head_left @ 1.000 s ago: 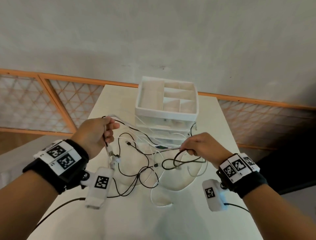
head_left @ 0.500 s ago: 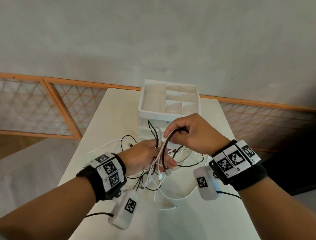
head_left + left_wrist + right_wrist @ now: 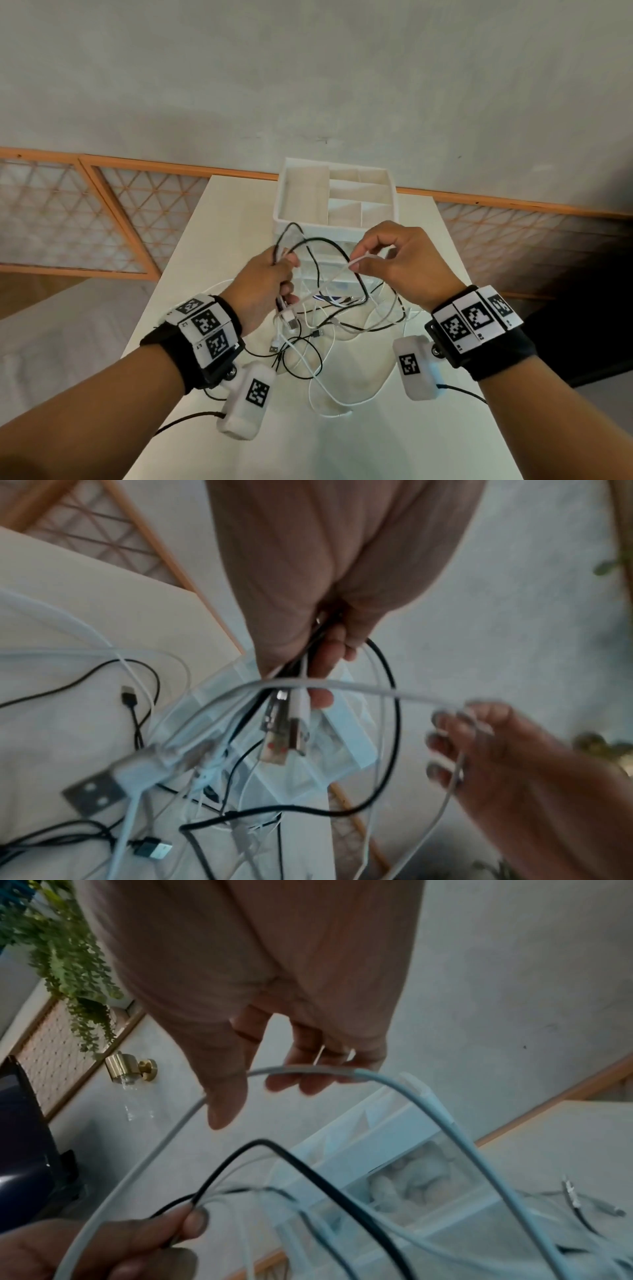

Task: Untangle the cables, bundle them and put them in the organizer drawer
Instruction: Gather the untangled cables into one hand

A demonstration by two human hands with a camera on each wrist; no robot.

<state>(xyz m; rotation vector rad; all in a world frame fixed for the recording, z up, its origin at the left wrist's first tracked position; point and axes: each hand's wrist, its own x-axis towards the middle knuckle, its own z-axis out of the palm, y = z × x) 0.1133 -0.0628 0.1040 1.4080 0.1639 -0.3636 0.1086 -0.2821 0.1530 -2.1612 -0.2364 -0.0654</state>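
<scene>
My left hand [image 3: 274, 281] grips a bunch of black and white cables [image 3: 291, 253] above the table, in front of the white organizer [image 3: 284, 192]. In the left wrist view its fingers [image 3: 322, 653] curl round the strands, and two USB plugs [image 3: 284, 734] hang below them. My right hand [image 3: 363, 262] pinches a white cable [image 3: 329, 277] to the right of that bunch. The same white cable [image 3: 308, 1070] arches across its fingertips in the right wrist view. A black loop [image 3: 322, 241] stands between the two hands. The rest of the tangle [image 3: 308, 346] lies on the table.
The organizer has open top compartments [image 3: 356, 195] and clear drawers [image 3: 411, 1185] below, and stands at the far middle of the white table [image 3: 219, 240]. A wall with wooden lattice panels [image 3: 68, 219] runs behind. A dark object [image 3: 582, 325] sits right of the table.
My right hand has let go of the black loop, moved right and now pinches a white cable. My left hand has risen a little with its bunch.
</scene>
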